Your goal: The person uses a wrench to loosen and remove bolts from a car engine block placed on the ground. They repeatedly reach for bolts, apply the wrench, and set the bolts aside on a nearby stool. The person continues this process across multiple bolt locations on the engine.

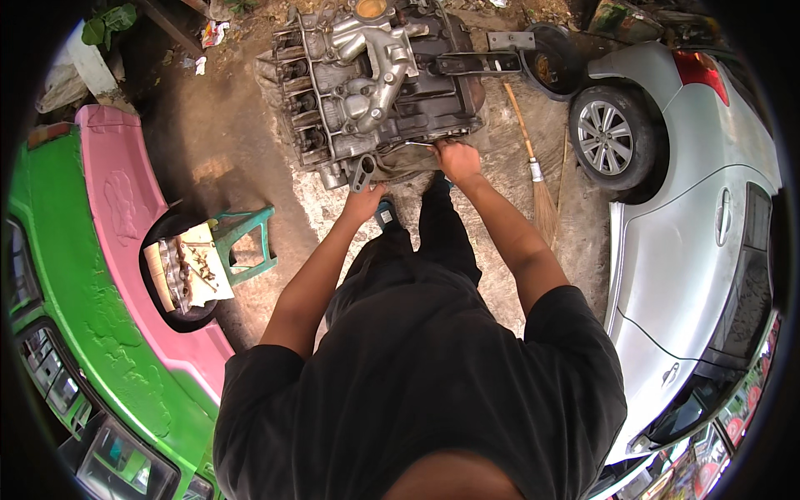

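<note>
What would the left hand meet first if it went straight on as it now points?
Probably the oblong grey metal piece at the near edge of the engine, just ahead of the left hand; whether they touch is unclear.

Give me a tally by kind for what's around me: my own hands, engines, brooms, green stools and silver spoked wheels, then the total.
Own hands: 2, left hand and right hand
Engine: 1
Broom: 1
Green stool: 1
Silver spoked wheel: 1
Total: 6
</note>
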